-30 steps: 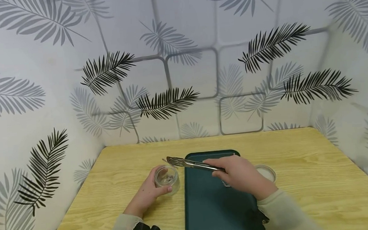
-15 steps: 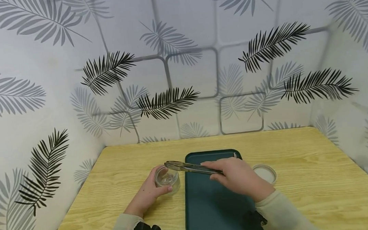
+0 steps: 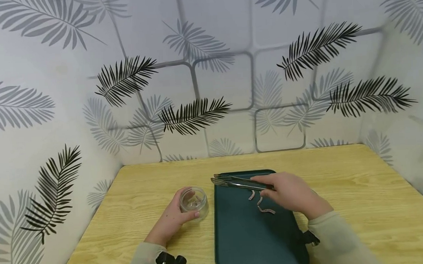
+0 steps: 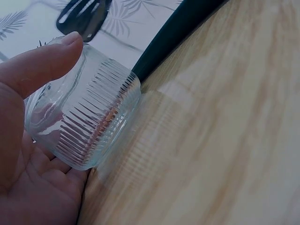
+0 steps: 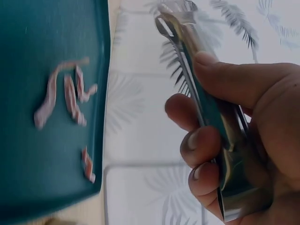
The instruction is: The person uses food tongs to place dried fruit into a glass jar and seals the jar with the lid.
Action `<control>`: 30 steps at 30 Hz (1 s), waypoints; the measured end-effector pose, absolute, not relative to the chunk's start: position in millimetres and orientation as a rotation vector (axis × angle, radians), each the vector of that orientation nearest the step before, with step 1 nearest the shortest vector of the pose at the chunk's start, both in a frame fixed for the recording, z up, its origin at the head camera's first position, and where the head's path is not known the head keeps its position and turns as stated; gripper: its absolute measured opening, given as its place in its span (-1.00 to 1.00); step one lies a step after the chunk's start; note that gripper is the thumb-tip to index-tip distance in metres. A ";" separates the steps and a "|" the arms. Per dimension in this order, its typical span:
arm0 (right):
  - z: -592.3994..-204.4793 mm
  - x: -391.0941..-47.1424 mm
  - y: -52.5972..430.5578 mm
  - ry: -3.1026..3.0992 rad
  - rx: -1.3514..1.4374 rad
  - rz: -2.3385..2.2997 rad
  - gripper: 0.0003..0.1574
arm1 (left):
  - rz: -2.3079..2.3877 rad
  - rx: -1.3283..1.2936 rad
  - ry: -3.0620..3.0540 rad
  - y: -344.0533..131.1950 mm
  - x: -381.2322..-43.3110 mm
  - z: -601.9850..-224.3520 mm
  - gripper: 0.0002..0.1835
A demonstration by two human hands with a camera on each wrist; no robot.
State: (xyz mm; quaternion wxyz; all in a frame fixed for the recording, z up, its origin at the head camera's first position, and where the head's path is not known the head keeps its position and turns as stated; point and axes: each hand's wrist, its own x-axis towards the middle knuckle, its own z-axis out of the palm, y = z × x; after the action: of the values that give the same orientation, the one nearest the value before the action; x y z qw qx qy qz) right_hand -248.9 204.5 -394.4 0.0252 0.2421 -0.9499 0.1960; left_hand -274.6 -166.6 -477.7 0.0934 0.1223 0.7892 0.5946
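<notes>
Left hand (image 3: 171,220): fingers and thumb wrapped around the glass jar (image 3: 194,203), which sits upright on the counter (image 3: 112,219), just left of the green tray (image 3: 251,240). A few bits inside the jar, too small to identify. Right hand (image 3: 292,193): gripping the tongs (image 3: 240,182) above the tray's far end, tips slightly apart over its left edge, near the jar. Pinkish strips (image 3: 266,211) lie on the tray, just beside the right hand in head view.
</notes>
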 end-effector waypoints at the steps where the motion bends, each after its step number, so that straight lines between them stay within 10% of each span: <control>1: -394.9 -250.2 208.4 -2.947 0.734 0.610 -0.37 | 1.760 0.368 2.342 -166.6 -274.5 -477.4 -0.08; 30: -405.5 -266.2 261.6 -3.106 0.594 0.591 -0.51 | 1.750 0.387 2.352 -167.7 -274.0 -477.7 -0.08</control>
State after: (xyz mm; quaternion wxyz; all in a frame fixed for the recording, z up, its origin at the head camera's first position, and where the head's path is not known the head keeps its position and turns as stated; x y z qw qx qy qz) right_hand -266.2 261.6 -405.5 -0.0376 0.1846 -0.9648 0.1835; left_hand -274.0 -167.7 -477.7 0.0919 0.1301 0.7920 0.5894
